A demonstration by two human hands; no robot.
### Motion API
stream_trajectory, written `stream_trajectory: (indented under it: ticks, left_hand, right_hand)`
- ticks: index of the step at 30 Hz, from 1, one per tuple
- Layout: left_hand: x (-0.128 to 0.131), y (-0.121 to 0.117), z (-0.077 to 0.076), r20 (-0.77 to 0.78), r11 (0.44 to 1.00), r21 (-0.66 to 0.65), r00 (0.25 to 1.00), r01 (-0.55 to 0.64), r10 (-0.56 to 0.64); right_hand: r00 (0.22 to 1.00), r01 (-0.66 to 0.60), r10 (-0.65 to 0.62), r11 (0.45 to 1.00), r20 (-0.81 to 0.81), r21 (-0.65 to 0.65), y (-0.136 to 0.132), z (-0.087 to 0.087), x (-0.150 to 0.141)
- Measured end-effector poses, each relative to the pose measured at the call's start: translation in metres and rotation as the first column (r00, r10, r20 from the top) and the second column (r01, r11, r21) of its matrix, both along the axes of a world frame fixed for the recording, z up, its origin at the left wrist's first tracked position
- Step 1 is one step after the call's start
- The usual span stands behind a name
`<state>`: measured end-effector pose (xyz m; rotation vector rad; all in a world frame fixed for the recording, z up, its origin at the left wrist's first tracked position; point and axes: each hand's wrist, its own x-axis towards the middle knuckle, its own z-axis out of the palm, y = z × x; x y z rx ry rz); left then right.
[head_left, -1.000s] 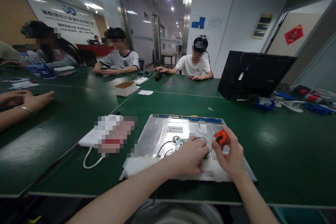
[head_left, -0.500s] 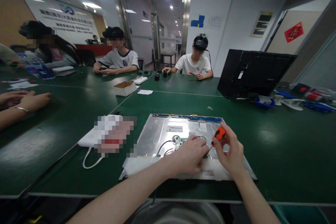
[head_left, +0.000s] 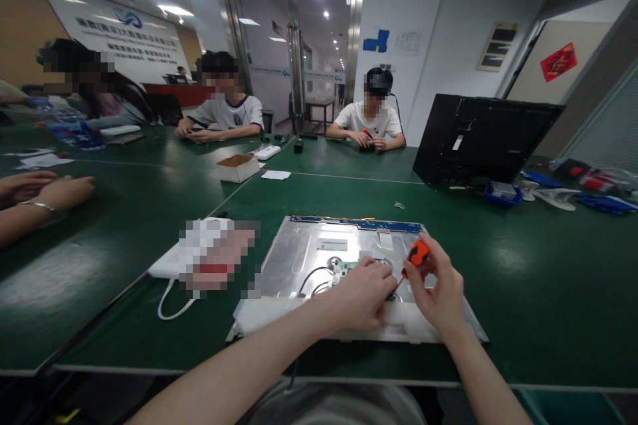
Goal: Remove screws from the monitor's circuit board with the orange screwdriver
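A silver metal display panel (head_left: 304, 259) lies flat on the green table in front of me, back side up, with a small circuit board (head_left: 341, 270) and black wires near its middle. My right hand (head_left: 438, 292) is closed round a small orange-and-black screwdriver (head_left: 415, 256), its tip pointing down at the panel. My left hand (head_left: 363, 295) rests curled on the panel just left of the tip, fingers pressed together; what they pinch is hidden.
A blurred-out white object (head_left: 209, 257) with a white cable lies left of the panel. A black monitor shell (head_left: 478, 139) stands at the right, with blue and red items beyond it. A small cardboard box (head_left: 238, 167) sits mid-table. Other people sit round the table; someone's hands (head_left: 44, 189) rest at the left.
My right hand has lowered and tilted the screwdriver slightly. The person across the table has drawn an outstretched arm back toward their body.
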<state>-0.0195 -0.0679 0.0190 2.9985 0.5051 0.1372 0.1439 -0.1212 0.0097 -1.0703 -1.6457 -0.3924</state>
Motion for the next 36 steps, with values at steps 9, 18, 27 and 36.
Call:
stream_trajectory:
  ticks: [9,18,27,36]
  left_hand:
    - [-0.001,0.000,0.003,-0.018,1.000,-0.013,1.000,-0.004,0.004]
    - [-0.001,0.001,0.001,-0.016,1.000,-0.014,1.000,-0.001,0.001]
    - [0.000,0.001,-0.002,0.013,1.000,-0.018,1.000,0.011,-0.011]
    - [0.001,0.001,0.000,-0.005,1.000,-0.016,1.000,-0.005,0.005]
  right_hand:
    - [1.000,0.024,-0.024,1.000,-0.011,0.004,0.000,-0.004,0.001]
    - [0.999,0.038,-0.037,0.999,-0.030,0.039,0.001,-0.008,0.004]
    - [0.998,-0.066,0.066,0.998,0.006,0.001,-0.002,0.003,0.000]
    - [0.995,-0.051,0.041,0.991,-0.087,-0.123,-0.004,-0.006,0.001]
